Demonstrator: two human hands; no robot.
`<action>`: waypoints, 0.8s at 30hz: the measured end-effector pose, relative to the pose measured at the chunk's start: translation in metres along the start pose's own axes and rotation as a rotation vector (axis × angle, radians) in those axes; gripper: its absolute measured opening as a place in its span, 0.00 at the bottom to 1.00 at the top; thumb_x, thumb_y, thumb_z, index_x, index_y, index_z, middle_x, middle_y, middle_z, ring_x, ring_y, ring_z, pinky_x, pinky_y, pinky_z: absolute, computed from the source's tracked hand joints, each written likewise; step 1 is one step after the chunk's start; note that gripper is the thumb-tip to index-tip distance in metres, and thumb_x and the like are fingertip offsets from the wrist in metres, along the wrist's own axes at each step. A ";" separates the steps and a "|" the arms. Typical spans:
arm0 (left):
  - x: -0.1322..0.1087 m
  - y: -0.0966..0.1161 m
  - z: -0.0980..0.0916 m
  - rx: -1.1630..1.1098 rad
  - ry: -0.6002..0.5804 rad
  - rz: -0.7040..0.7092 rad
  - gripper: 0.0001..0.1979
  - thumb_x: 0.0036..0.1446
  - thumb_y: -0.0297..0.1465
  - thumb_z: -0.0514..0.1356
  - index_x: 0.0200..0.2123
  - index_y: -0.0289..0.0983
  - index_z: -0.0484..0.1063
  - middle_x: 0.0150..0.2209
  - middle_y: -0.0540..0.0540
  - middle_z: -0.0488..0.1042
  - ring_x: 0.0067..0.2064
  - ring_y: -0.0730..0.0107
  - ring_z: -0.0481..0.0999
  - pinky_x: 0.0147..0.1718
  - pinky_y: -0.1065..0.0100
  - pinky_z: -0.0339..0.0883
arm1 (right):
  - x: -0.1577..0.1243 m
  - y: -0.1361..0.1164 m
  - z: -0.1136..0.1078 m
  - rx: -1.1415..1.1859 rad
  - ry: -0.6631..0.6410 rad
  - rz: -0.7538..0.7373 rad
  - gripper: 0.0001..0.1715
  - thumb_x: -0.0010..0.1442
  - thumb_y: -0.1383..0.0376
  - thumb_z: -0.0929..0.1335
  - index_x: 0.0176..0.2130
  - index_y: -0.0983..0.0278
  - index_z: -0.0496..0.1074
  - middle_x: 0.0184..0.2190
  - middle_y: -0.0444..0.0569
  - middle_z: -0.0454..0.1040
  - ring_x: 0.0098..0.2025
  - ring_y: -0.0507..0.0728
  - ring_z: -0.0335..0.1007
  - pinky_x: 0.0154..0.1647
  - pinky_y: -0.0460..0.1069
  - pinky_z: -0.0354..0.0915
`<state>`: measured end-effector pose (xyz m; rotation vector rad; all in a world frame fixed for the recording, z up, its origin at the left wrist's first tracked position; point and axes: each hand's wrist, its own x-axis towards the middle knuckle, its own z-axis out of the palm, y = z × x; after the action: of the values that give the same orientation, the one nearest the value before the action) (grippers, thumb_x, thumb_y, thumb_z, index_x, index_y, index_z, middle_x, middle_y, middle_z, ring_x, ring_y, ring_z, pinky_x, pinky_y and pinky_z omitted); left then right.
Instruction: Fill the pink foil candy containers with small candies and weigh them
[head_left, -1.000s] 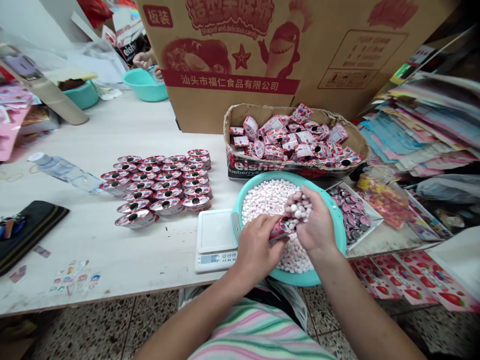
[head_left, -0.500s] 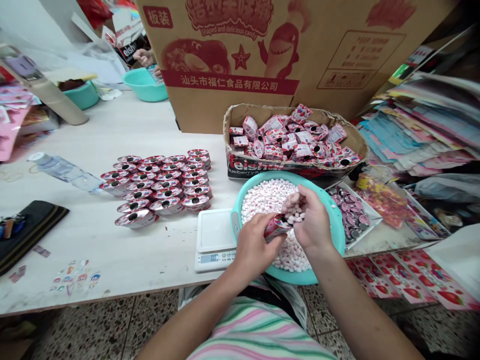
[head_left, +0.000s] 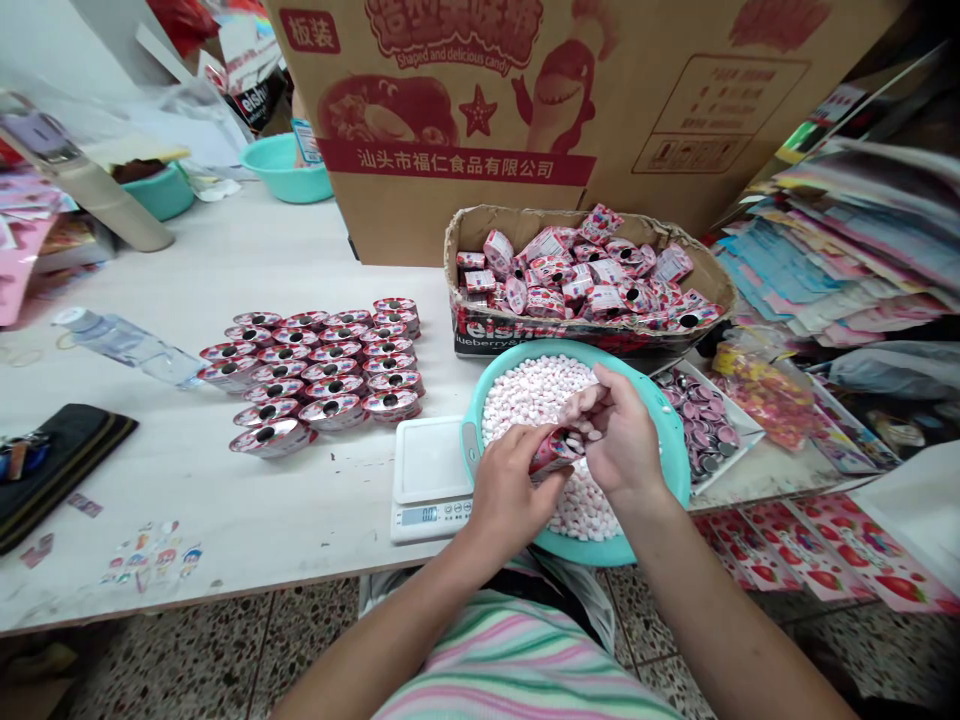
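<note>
My left hand (head_left: 514, 485) is closed around a small red-and-pink candy tin (head_left: 553, 450), tilted with its opening toward my right hand. Cupped just beside that opening, my right hand (head_left: 619, 430) holds several pale pink candies (head_left: 581, 425), some of them at the mouth of the tin. Both hands are over a turquoise basin (head_left: 679, 455) full of the same candies (head_left: 532, 395). Left of the basin lies a white digital scale (head_left: 431, 465), its display reading 0.0. Rows of open tins (head_left: 330, 385) stand on the white table further left.
Behind the basin, a cut-down carton (head_left: 585, 335) holds more tins, with a large cardboard box (head_left: 465, 215) at its back. Right of the basin is a tray of round caps (head_left: 705, 425). A water bottle (head_left: 135, 345) and dark pouch (head_left: 67, 460) lie at the left.
Candies in my right hand have shifted down toward the tin's opening, and fewer show in the palm. Both hands stay nearly in place. A person's hand by the far basin is mostly out of sight.
</note>
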<state>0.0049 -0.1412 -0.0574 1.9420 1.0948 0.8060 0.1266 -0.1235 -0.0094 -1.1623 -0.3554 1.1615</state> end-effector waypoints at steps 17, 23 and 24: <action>0.004 0.003 -0.002 -0.135 0.044 -0.018 0.17 0.51 0.27 0.62 0.46 0.39 0.71 0.42 0.47 0.73 0.45 0.65 0.72 0.45 0.66 0.65 | -0.010 0.001 0.008 0.031 -0.131 -0.101 0.25 0.57 0.54 0.65 0.14 0.63 0.66 0.13 0.44 0.65 0.21 0.51 0.65 0.26 0.46 0.63; 0.003 0.000 -0.004 -0.206 0.085 0.027 0.20 0.51 0.27 0.64 0.49 0.41 0.70 0.45 0.46 0.74 0.48 0.64 0.72 0.48 0.63 0.66 | 0.000 -0.013 -0.001 0.061 -0.121 -0.210 0.24 0.57 0.53 0.66 0.17 0.61 0.66 0.16 0.42 0.65 0.22 0.51 0.66 0.30 0.48 0.66; 0.002 -0.002 -0.006 -0.235 0.104 0.053 0.20 0.51 0.28 0.64 0.49 0.41 0.70 0.46 0.46 0.74 0.48 0.64 0.72 0.49 0.63 0.66 | 0.006 -0.018 -0.008 0.058 -0.099 -0.269 0.23 0.57 0.53 0.66 0.17 0.61 0.66 0.17 0.42 0.66 0.24 0.51 0.67 0.31 0.48 0.66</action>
<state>0.0006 -0.1372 -0.0555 1.7540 0.9643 1.0264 0.1443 -0.1215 0.0013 -0.9748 -0.5337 0.9885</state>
